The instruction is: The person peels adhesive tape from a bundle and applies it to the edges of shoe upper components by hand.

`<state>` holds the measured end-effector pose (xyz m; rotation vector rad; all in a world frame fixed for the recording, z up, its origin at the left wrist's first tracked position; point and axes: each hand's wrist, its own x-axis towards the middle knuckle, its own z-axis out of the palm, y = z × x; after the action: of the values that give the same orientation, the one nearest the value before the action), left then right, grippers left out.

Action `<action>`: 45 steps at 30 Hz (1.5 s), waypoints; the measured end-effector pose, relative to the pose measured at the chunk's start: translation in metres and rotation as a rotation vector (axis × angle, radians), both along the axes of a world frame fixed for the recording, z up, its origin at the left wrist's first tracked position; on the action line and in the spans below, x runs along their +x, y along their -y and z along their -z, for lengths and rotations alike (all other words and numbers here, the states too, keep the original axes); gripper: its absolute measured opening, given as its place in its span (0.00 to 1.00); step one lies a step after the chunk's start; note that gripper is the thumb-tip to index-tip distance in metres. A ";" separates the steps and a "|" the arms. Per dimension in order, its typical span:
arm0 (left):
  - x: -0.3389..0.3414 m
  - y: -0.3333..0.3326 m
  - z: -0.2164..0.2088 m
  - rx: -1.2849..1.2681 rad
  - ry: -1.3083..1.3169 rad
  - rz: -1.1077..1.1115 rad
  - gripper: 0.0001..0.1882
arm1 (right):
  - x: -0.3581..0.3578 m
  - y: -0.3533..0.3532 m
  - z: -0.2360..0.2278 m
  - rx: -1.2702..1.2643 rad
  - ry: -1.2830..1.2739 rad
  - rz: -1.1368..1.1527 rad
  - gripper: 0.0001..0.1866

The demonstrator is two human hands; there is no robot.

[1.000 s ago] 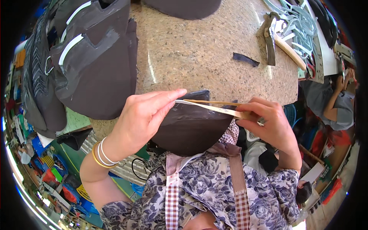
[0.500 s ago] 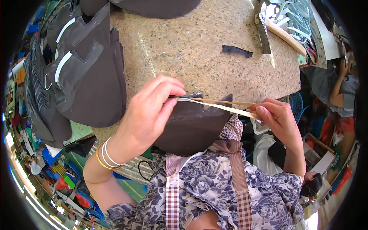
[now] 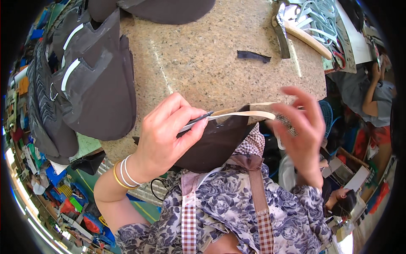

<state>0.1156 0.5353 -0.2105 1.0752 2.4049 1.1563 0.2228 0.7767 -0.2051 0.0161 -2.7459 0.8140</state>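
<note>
My left hand [image 3: 163, 133] pinches the upper edge of a dark brown, flat, rounded piece [image 3: 207, 150], held at the table's near edge against my apron. A narrow cream strip [image 3: 251, 113] runs out from these fingertips to the right, its outer end curving loosely. Beside it, a thinner tan strip [image 3: 260, 104] stretches the same way. My right hand [image 3: 302, 131] is blurred, its fingers spread apart close to the strips' outer ends, and nothing shows gripped in it.
Similar dark pieces [image 3: 99, 93] with white curved strips lie stacked at the left. A black scrap [image 3: 253, 56], a curved wooden-handled tool [image 3: 308, 40] and tangled pale blue strips [image 3: 317, 19] lie on the speckled table [image 3: 198, 63]. A person [image 3: 359, 93] sits at the far right.
My right hand has opened and let go of the strips, its fingers now spread. The cream strip's end hangs free. My left hand and the dark piece have shifted slightly.
</note>
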 end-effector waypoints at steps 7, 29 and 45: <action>0.013 0.004 -0.010 0.061 -0.025 -0.065 0.07 | -0.041 0.057 0.021 -0.131 -0.137 -0.267 0.10; -0.276 -0.057 0.029 -0.439 -0.807 -0.336 0.18 | 0.005 -0.051 0.014 -1.429 0.076 0.055 0.11; -0.031 0.005 -0.044 -0.003 0.074 0.207 0.13 | -0.027 -0.033 -0.029 -0.745 0.115 -0.103 0.06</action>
<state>0.0847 0.5306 -0.1665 1.2246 2.1793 1.1023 0.1958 0.8100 -0.1764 -0.0396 -2.3775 1.8547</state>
